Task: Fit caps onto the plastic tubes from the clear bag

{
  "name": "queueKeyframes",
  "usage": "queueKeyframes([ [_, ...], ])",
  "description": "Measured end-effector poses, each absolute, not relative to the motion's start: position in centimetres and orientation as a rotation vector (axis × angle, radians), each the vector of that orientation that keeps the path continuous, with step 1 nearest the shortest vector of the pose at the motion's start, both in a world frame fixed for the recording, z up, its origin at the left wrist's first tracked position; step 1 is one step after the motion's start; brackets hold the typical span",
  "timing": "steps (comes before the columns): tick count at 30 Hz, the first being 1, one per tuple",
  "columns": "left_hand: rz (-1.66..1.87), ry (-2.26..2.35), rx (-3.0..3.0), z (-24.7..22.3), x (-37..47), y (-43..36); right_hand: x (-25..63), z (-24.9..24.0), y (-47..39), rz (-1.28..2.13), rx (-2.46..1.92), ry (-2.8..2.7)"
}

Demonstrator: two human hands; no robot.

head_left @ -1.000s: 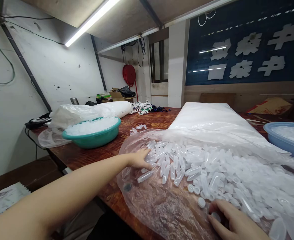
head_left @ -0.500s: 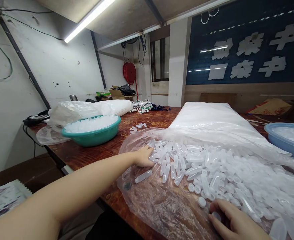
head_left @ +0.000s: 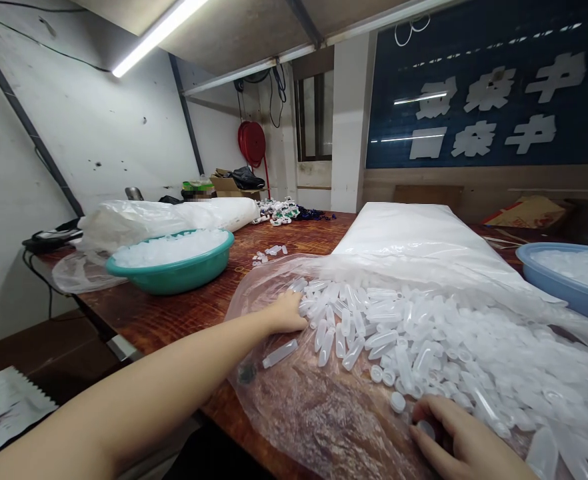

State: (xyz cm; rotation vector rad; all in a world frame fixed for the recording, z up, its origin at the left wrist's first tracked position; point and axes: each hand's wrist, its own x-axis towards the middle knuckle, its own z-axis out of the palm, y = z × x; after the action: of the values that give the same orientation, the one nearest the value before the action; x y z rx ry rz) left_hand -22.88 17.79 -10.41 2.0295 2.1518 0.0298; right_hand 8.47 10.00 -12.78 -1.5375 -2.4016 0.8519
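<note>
A spread of translucent plastic tubes (head_left: 341, 320) and small white caps (head_left: 388, 377) lies on a clear plastic sheet (head_left: 319, 407). My left hand (head_left: 287, 312) reaches to the left edge of the tubes, its thumb and fingers apart and touching them; some fingertips are hidden. One loose tube (head_left: 280, 354) lies just below that hand. At the lower right, my right hand (head_left: 461, 433) is curled, with a whitish cap (head_left: 426, 429) between thumb and fingers. Another cap (head_left: 397, 402) sits just left of it.
A green basin (head_left: 189, 270) heaped with white pieces stands at left, and a blue basin (head_left: 569, 283) at right. A large white bag (head_left: 399, 227) lies behind the pile. The wooden table's (head_left: 139, 320) near edge runs below my left arm.
The view has shifted slightly, so things sit a little further left. My left hand stays at the tubes' edge, and my right hand still holds the cap.
</note>
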Motion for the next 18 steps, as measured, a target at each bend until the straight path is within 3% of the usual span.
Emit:
queueKeyframes([
  [11,-0.008,2.207,1.927,-10.0,-22.7,19.4,8.5,-12.6,9.9,0.773,-1.483,-2.389],
  [18,0.387,2.184,2.015,-8.3,-22.7,16.4,8.9,-12.2,9.9,0.762,-1.354,-2.267],
])
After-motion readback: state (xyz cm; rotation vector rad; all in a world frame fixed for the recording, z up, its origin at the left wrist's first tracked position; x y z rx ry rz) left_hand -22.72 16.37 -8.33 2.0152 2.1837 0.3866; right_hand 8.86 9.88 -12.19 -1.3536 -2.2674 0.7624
